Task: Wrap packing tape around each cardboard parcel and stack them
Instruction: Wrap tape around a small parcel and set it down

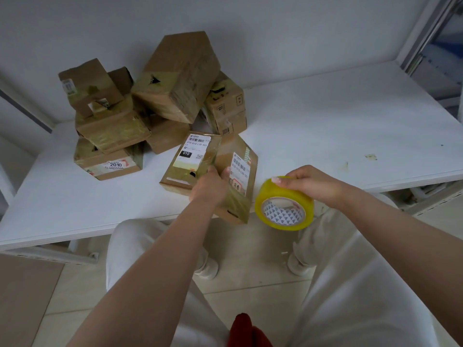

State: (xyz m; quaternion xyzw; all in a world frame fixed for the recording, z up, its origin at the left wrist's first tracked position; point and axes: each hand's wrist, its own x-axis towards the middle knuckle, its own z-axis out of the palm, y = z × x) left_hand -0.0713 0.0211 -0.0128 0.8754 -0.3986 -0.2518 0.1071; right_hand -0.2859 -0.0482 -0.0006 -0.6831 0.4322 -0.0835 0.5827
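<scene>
- The left hand (209,185) grips a tilted parcel (238,176) at the near edge of the white table (325,136).
- The right hand (308,182) holds the yellow tape roll (284,204) just beside this parcel.
- Other parcels are in a pile (140,108) at the back of the table; all are closed.

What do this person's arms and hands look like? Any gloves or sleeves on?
No gloves and no sleeves in view: both forearms are bare to the frame's edge. The left hand and right hand show no rings, watch or wristband. A right fingernail looks pale and glossy. Light, whitish clothing shows below the arms.
</scene>
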